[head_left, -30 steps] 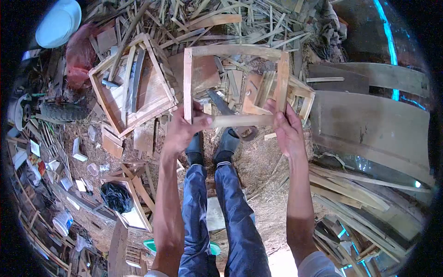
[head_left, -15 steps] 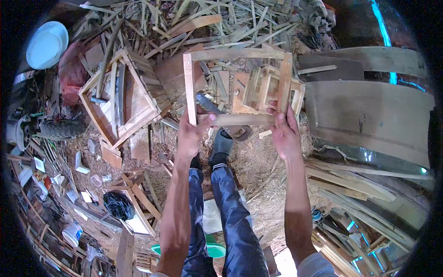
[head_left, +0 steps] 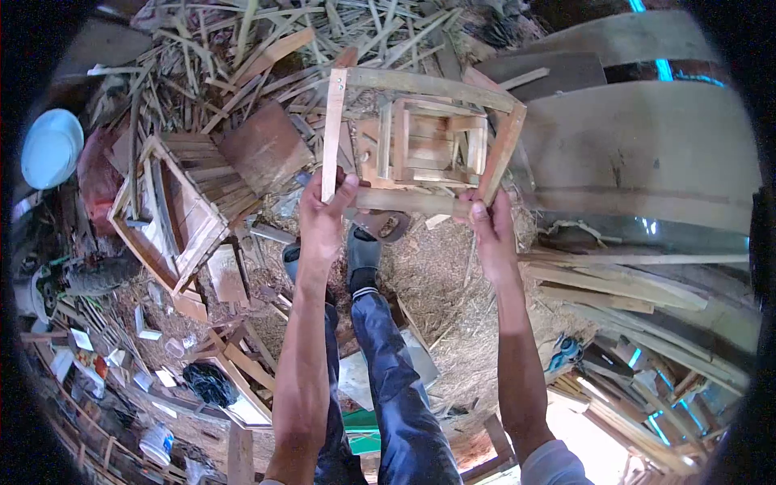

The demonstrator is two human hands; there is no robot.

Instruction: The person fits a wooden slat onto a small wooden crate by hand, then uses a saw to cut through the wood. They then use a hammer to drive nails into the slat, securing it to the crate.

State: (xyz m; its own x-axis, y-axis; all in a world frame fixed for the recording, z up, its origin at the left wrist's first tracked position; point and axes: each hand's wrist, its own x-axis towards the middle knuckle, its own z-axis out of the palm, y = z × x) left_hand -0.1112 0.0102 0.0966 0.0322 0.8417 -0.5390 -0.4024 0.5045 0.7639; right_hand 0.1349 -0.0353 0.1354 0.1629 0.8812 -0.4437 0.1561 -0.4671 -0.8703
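Between both hands I hold up a rectangular wooden frame [head_left: 428, 84] made of four slats. My left hand [head_left: 322, 212] is closed round its near left corner, and my right hand [head_left: 490, 220] grips the near right corner with the thumb on top. Small dark fastener marks show at the frame's far left corner. Through the frame's opening a smaller wooden box-like frame [head_left: 436, 174] is seen lower down. A handsaw [head_left: 388, 225] lies on the ground below the near slat, its blade partly hidden by my left hand and the frame.
To the left stands a slatted wooden crate [head_left: 194, 267], tilted. Scrap sticks [head_left: 388, 32] heap up at the far side. A large curved panel [head_left: 630, 153] and stacked boards [head_left: 622, 283] line the right. Sawdust [head_left: 453, 299] covers the ground round my feet.
The frame has tilted, its right side now slanting more, while both hands keep hold of it. My view has shifted rightward, so the surroundings sit further left.
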